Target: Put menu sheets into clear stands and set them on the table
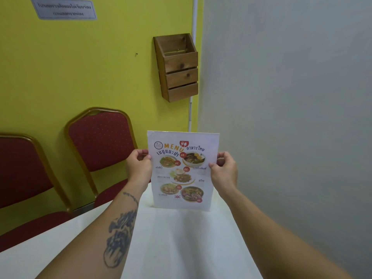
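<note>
Menu sheet [182,170] stood upright at the table's [173,244] far edge, left hand [139,166] and right hand [223,170] pinching its side edges. No stand visible; I'd keep it flat, bottom edge level, before sliding in.

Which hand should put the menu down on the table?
Probably both together. The left hand and right hand each pinch one side edge of the upright menu sheet at equal height above the white table; neither looks better placed.
</note>
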### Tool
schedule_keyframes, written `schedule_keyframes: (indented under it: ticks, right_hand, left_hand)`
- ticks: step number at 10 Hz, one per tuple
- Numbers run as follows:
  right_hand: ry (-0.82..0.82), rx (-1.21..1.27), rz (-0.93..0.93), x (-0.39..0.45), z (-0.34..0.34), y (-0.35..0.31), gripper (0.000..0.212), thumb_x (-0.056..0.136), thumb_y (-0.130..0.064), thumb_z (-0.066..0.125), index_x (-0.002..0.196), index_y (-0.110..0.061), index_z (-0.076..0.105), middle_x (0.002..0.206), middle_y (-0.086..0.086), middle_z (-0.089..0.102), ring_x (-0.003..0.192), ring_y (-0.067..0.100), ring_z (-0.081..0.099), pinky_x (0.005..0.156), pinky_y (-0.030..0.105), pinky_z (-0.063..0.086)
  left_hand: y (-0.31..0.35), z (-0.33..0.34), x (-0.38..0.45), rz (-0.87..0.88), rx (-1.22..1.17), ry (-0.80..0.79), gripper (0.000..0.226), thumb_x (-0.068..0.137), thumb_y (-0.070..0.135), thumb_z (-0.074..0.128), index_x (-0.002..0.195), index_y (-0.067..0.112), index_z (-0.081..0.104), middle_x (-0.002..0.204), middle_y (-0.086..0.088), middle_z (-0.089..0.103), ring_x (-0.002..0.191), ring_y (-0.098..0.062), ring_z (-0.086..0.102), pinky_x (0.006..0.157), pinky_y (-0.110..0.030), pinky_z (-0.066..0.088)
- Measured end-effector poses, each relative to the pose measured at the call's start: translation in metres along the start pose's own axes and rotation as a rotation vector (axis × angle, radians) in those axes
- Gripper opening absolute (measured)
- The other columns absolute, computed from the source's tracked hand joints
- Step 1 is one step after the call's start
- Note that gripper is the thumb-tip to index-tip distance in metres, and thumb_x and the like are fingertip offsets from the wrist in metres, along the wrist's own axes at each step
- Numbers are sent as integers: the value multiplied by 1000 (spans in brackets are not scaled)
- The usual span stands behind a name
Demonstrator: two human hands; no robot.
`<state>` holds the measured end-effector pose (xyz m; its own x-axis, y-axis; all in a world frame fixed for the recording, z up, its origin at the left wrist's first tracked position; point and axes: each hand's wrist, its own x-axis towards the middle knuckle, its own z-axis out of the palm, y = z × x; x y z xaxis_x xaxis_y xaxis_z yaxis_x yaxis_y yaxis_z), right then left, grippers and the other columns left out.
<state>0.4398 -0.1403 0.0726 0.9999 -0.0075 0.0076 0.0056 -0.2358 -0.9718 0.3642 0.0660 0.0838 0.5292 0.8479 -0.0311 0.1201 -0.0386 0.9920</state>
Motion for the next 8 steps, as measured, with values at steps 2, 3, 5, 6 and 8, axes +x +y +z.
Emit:
schedule_keyframes:
  ticks: [2,3,5,6,8]
  right_hand:
    - [-48,-8,-56,3,-4,1,18,93,-3,55,98,-18,64,84,-5,71,80,14,70,62,27,53]
    - [-81,-9,-99,0,-7,2,30,93,1,53,110,-19,67,86,-11,70,80,2,66,59,17,50]
    - [-165,-4,-127,-2,-14,2,45,89,6,53,124,-18,69,97,-4,74,86,3,69,62,14,53]
    - [-165,-6,-130,-6,-18,1,48,89,2,57,130,-22,67,98,-3,75,91,12,71,70,28,60]
    - [-117,-45,-106,-32,-31,-1,57,90,-9,66,145,-16,52,116,4,68,100,17,66,79,30,52]
  left_hand:
    - [5,5,-3,31,78,-15,25,87,0,54,104,13,67,98,-3,70,92,-20,66,83,-42,58]
    - [4,2,-3,28,71,-44,33,86,-2,51,112,10,67,103,-4,71,97,-22,67,82,-42,59]
    - [6,-2,-10,31,50,-96,42,91,-1,51,131,6,60,115,-6,69,96,-14,64,82,-31,54]
    - [9,-8,-19,53,86,-125,46,93,0,51,139,6,53,128,-6,64,106,-15,60,79,-23,51]
    - [9,-38,-44,89,186,-159,51,94,-3,45,144,7,48,142,-8,56,128,-20,53,100,-28,42]
